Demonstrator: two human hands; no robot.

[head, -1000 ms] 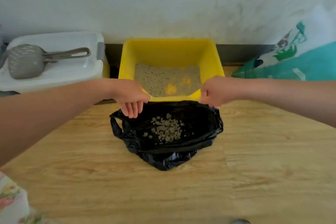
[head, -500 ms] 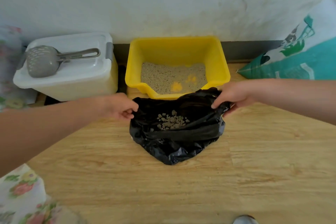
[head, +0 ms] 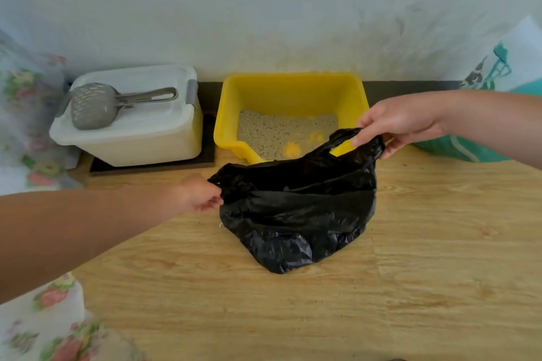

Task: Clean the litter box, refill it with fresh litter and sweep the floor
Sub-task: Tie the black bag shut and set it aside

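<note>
While the black bag point(head: 296, 214) sags on the wooden floor point(head: 410, 287), both hands are closed on its two handles. Left hand point(head: 196, 195): pinched shut on the near-left handle, low, close to the floor. Right hand point(head: 396, 123): fingers closed around the far-right handle, raised higher, in front of the litter box's right corner. The bag mouth stretches between them, its long axis running from near left to far right; its contents are hidden. Yellow litter box point(head: 290, 91): just beyond the bag, against the wall, a thin layer of litter inside. Grey scoop point(head: 99, 105): lying on the white lidded bin point(head: 132, 132), far left. Neither hand is nearer; the handles probably meet next.
</note>
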